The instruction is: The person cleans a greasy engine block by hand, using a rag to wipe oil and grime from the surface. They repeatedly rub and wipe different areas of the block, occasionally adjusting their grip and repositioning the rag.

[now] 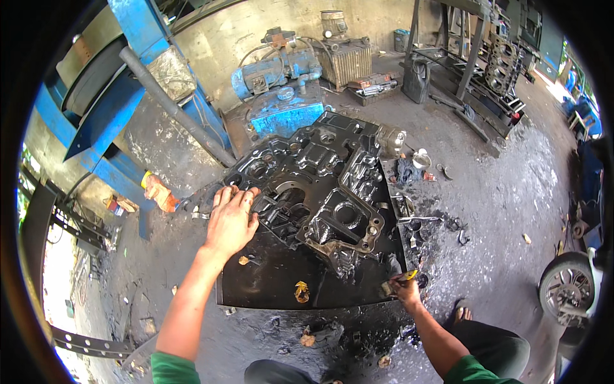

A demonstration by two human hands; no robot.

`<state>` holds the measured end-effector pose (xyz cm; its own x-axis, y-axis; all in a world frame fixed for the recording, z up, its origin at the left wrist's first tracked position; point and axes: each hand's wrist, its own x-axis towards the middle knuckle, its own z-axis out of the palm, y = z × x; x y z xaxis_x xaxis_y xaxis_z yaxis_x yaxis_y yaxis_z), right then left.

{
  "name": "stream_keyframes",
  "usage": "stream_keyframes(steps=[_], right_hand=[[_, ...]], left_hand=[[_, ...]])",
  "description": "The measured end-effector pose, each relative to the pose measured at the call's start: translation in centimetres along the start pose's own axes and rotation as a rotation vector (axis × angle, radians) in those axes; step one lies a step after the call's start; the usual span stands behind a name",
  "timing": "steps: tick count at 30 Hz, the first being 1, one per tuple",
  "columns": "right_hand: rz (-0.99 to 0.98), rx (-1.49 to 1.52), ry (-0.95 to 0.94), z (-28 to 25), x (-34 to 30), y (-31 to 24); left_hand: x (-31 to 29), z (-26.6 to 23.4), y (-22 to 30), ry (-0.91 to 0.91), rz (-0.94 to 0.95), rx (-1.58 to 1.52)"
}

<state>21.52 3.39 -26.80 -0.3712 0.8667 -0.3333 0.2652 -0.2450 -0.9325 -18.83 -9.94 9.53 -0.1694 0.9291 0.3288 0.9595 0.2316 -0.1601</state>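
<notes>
A large black engine block, wet and shiny with oil, lies in front of me on a dark metal tray. My left hand rests on the block's left edge, fingers stretched out over it and holding nothing. Low on the right, by the tray's near right corner, my right hand is closed round a paintbrush with a yellow handle. Its bristle end points left, over the tray. Fallen yellow leaves lie on the tray near its front edge.
Behind the block stands a blue motor-driven pump unit. A blue steel frame with a slanting grey pipe rises at left. Small parts and a white cup lie on the oily floor at right. A wheel is at far right.
</notes>
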Motion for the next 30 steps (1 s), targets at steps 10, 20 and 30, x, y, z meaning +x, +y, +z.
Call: stream_keyframes(steps=[10,20,30], right_hand=[[0.156,0.329,-0.269,4.1,1.2,-2.6],[0.072,-0.916,0.141,5.5,3.8,3.0],[0.017,-0.837,-0.130,5.4,5.6,1.4]], left_hand=[[4.3,2.7,-3.7,0.241,-0.312,-0.555],[7.5,8.1,-4.5,0.013,-0.443,0.037],[9.3,8.6,-4.6,-0.086,-0.580,-0.036]])
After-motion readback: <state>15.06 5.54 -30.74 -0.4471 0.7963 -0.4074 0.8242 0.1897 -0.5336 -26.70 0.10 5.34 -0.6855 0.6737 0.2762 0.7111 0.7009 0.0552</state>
